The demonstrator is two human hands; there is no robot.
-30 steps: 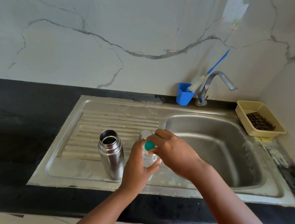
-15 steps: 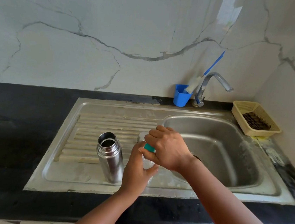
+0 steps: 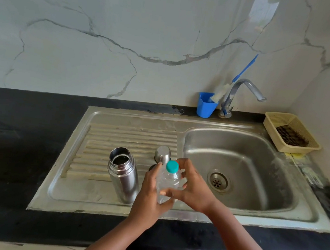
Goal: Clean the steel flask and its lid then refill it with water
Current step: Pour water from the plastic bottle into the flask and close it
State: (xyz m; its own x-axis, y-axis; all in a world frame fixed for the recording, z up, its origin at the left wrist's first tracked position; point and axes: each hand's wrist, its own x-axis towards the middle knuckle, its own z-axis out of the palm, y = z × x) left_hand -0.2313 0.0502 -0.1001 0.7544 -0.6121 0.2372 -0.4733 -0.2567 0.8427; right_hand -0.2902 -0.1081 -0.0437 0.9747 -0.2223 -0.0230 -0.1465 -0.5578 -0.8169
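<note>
Both hands, left hand (image 3: 150, 193) and right hand (image 3: 194, 187), hold a clear bottle (image 3: 166, 183) with teal cap (image 3: 172, 166) beside the open steel flask (image 3: 123, 176) on the drainboard (image 3: 117, 140).

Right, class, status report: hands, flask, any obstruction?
Both hands, left and right, hold capped bottle. Flask open, upright on drainboard. Cup lid behind. Nothing blocking.

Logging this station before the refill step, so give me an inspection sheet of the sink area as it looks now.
Surface: steel sink with ribbed drainboard, set in a black counter.
Job's things: flask upright, open; steel lid behind it; capped plastic bottle.
Clutter: blue cup with brush; basket far right.
Grippers: left hand holds the bottle; right hand touches it.
Cables: nothing seen.
Surroundings: marble wall, tap, no water running.
</note>
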